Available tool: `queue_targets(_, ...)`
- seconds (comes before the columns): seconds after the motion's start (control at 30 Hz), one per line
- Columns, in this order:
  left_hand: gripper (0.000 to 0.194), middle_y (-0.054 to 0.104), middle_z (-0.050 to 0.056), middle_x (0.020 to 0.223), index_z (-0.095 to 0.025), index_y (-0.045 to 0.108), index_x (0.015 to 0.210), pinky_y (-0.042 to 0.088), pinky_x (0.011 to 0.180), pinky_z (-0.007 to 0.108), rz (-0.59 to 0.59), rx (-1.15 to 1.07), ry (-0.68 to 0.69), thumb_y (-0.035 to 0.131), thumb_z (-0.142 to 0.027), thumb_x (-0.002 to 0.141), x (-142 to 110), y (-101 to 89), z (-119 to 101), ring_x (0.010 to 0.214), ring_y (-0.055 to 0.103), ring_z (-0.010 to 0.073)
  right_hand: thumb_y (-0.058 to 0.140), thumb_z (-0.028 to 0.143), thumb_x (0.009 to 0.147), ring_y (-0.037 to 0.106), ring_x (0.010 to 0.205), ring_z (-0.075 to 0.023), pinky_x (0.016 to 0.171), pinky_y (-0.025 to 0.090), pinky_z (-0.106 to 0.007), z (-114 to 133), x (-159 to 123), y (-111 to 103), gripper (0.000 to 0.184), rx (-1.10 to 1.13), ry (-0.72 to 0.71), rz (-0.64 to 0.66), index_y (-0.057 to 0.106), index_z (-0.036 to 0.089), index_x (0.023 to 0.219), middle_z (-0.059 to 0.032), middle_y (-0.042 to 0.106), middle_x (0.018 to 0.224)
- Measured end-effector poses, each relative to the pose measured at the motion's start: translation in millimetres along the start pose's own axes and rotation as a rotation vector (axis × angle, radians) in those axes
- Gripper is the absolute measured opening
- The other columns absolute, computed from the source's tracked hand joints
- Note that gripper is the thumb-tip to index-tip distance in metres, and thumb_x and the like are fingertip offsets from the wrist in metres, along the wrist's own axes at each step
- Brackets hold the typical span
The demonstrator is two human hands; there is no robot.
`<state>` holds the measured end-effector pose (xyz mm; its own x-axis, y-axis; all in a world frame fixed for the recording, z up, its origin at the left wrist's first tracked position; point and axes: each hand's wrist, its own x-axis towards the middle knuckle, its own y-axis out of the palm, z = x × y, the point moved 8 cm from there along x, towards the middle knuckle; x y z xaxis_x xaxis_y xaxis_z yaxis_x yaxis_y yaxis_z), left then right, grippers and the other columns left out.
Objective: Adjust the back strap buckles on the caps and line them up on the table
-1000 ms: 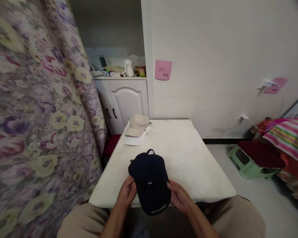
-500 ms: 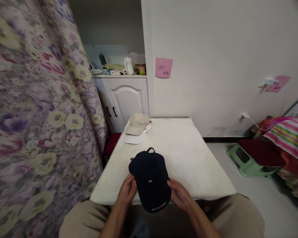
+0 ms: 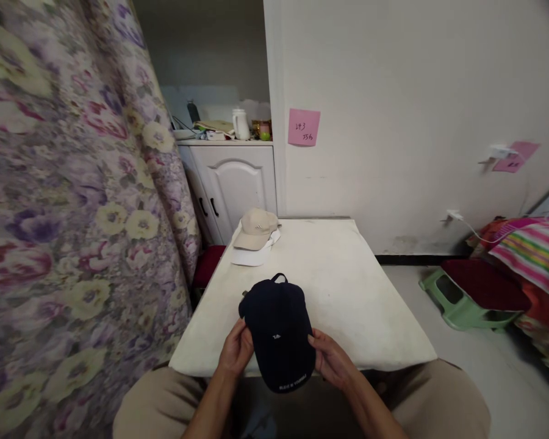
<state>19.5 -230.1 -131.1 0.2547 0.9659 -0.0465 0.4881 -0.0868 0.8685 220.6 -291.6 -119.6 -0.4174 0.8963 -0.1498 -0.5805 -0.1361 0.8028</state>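
A dark navy baseball cap [image 3: 278, 329] is held at the near edge of the table, its brim pointing toward me. Small white lettering runs along the brim's edge, and a little white logo sits on the front. My left hand [image 3: 236, 349] grips the cap's left side, thumb on top. On the opposite side my right hand [image 3: 330, 355] pinches the brim's edge. Fingers under the cap are partly hidden. Farther back on the left lies a beige cap [image 3: 255, 228], stacked over a white cap [image 3: 251, 256] whose brim pokes out below.
The white-covered table [image 3: 348, 292] stands between my knees and the wall. Behind it is a white cabinet [image 3: 238, 183] with a white jug [image 3: 240, 124] on top. A floral curtain [image 3: 82, 231] hangs at left. A green stool [image 3: 471, 299] with a red top stands right.
The view has shifted very slightly. Both hands keep the same hold on the navy cap, and the two stacked caps stay where they were.
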Motion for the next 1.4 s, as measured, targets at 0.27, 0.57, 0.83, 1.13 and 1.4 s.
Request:
queue_targets(0.27, 0.034, 0.076, 0.007, 0.108, -0.018, 0.071, 0.113, 0.041, 0.107, 0.027, 0.024, -0.117, -0.162, 0.044, -0.030, 0.098, -1, -3.8, -2, 0.104, 0.069, 0.0169, 0.078, 0.020, 0.076, 0.067, 0.083, -0.0157, 0.080, 0.047, -0.027, 0, -7, 14, 0.033, -0.052, 0.015, 0.119, 0.068, 0.012, 0.106, -0.0070, 0.074, 0.096)
queue_targets(0.57, 0.026, 0.079, 0.007, 0.086, -0.016, 0.074, 0.102, 0.054, 0.092, 0.031, -0.185, -0.040, -0.111, 0.050, -0.023, 0.094, 2, 9.5, -24, 0.076, 0.075, 0.0193, 0.081, 0.019, 0.070, 0.065, 0.084, -0.0163, 0.080, 0.045, -0.028, -5, -15, 21, 0.035, -0.167, 0.051, 0.170, 0.069, 0.013, 0.102, -0.0058, 0.072, 0.095)
queue_targets(0.83, 0.018, 0.078, 0.006, 0.083, -0.011, 0.070, 0.100, 0.058, 0.079, 0.028, -0.282, 0.048, -0.058, 0.061, -0.010, 0.084, -4, 16.1, -21, 0.071, 0.075, 0.0194, 0.080, 0.019, 0.066, 0.063, 0.082, -0.0174, 0.079, 0.044, -0.028, -1, -14, 29, 0.036, -0.181, 0.000, 0.173, 0.070, 0.016, 0.101, -0.0041, 0.072, 0.091)
queue_targets(1.13, 0.026, 0.077, 0.005, 0.083, -0.013, 0.069, 0.100, 0.058, 0.071, 0.026, -0.249, 0.151, -0.038, 0.072, -0.007, 0.075, -5, 36.9, -19, 0.066, 0.072, 0.0174, 0.072, 0.026, 0.077, 0.066, 0.102, -0.0247, 0.088, 0.048, -0.036, 5, -14, 27, 0.040, 0.015, 0.004, 0.151, 0.066, 0.015, 0.115, -0.0106, 0.071, 0.110)
queue_targets(1.4, 0.028, 0.076, 0.004, 0.089, -0.014, 0.068, 0.101, 0.055, 0.073, 0.023, -0.167, 0.249, -0.046, 0.075, -0.012, 0.074, -8, 61.6, -17, 0.075, 0.072, 0.0162, 0.064, 0.034, 0.087, 0.068, 0.103, -0.0245, 0.091, 0.050, -0.036, 6, -3, 15, 0.031, 0.085, 0.010, 0.022, 0.069, 0.013, 0.109, -0.0086, 0.075, 0.104)
